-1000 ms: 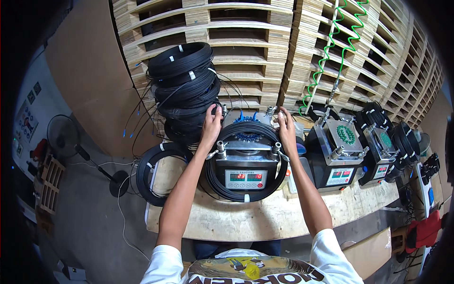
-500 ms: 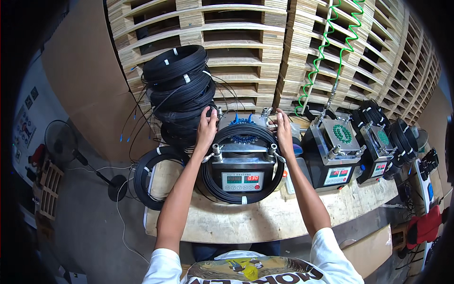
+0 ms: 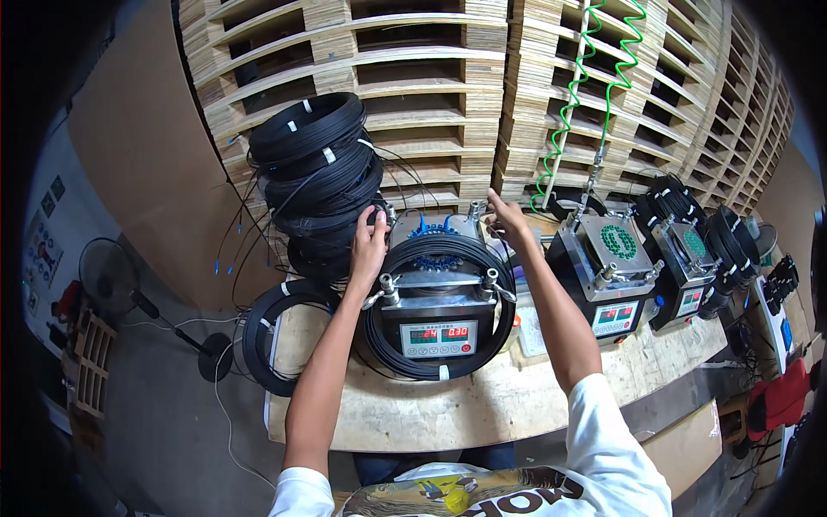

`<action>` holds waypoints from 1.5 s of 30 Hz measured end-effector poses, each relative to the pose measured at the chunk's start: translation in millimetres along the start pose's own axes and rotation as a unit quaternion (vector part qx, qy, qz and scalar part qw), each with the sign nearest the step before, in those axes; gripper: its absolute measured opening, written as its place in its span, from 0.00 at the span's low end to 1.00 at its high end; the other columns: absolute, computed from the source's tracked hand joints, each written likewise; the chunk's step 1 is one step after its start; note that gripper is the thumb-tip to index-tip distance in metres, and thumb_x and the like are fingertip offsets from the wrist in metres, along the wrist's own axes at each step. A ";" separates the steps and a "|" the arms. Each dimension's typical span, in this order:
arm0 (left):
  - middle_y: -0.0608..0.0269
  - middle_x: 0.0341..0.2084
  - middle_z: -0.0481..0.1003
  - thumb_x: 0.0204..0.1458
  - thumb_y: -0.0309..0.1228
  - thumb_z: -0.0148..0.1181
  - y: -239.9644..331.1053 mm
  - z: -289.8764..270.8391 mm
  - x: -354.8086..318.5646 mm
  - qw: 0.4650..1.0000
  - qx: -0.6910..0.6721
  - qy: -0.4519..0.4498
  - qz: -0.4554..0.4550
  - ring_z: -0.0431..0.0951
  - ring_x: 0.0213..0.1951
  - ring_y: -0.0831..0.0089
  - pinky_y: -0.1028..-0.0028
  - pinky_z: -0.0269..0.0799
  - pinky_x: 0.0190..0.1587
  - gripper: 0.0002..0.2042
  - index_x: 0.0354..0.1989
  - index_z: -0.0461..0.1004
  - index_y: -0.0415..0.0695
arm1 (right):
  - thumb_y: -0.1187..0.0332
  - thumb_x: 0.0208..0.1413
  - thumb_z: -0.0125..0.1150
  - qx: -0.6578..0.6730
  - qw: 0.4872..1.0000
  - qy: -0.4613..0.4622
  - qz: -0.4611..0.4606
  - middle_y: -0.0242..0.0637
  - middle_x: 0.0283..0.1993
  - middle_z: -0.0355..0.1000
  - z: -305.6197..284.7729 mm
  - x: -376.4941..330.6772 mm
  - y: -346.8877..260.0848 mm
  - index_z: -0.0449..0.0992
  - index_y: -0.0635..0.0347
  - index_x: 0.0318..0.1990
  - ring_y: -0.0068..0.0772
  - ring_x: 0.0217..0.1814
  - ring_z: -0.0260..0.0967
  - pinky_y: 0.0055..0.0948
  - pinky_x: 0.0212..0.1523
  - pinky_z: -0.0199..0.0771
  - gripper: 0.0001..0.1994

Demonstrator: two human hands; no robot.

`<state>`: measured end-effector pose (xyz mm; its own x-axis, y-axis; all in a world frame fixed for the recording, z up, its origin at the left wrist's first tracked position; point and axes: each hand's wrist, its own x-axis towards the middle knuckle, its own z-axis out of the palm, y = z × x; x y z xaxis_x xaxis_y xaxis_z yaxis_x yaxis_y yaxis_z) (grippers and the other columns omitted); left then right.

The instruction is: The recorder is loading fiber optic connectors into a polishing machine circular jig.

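On the bench in front of me is a polishing machine [image 3: 438,339] with a lit panel and a metal top plate. Blue-tipped connectors [image 3: 433,228] ring its plate. A coil of black cable [image 3: 369,336] hangs around the machine's body. My left hand [image 3: 369,250] is at the far left clamp post, thumb and fingertips apart; whether they touch its lever is hard to see. Beside the far right clamp post [image 3: 474,209] is my right hand [image 3: 513,222], its index finger stretched out and its lower fingers partly hidden. Both hands look open.
A tall stack of black cable coils [image 3: 314,164] stands behind my left hand. Another coil [image 3: 258,336] overhangs the bench's left edge. Two similar machines [image 3: 616,293] [image 3: 685,284] stand right. Stacked wooden pallets [image 3: 413,77] and green spiral hoses [image 3: 564,112] are behind; a fan [image 3: 112,267] stands left.
The view has shifted slightly. My right hand has tilted inward, its fingers now reaching farther over the far right post. The left half of the machine's display has lit up red.
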<state>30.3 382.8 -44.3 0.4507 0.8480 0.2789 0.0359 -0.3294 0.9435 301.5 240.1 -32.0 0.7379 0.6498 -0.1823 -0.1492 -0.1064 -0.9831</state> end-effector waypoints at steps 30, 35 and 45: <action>0.52 0.38 0.77 0.64 0.50 0.50 -11.6 -3.1 4.2 1.000 0.005 -0.001 -0.012 0.77 0.40 0.64 0.66 0.69 0.49 0.29 0.66 0.61 0.41 | 0.43 0.54 0.63 -0.332 0.907 0.100 -0.240 0.58 0.33 0.77 20.3 3.6 -2.4 0.77 0.75 0.41 0.51 0.35 0.77 0.41 0.37 0.76 0.33; 0.52 0.36 0.77 0.63 0.48 0.52 3.2 8.2 0.5 0.999 0.029 -0.002 0.020 0.77 0.39 0.65 0.67 0.70 0.47 0.30 0.66 0.60 0.40 | 0.53 0.49 0.69 -0.434 0.849 0.044 -0.297 0.64 0.31 0.75 17.4 22.8 -5.4 0.78 0.75 0.30 0.64 0.38 0.76 0.51 0.39 0.75 0.25; 0.54 0.51 0.70 0.57 0.53 0.60 -5.8 -26.4 30.1 0.933 -0.240 -0.138 -0.231 0.76 0.40 0.70 0.71 0.77 0.43 0.41 0.72 0.48 0.45 | 0.76 0.57 0.46 -0.249 0.908 -0.297 -0.158 0.43 0.54 0.77 15.7 41.6 -19.1 0.80 0.67 0.50 0.29 0.55 0.73 0.24 0.59 0.68 0.18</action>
<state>20.0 421.2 -36.7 0.7005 0.6930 -0.1706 -0.0917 0.3244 0.9415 324.7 281.0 -20.6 0.1853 0.9827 0.0068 0.4334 -0.0755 -0.8980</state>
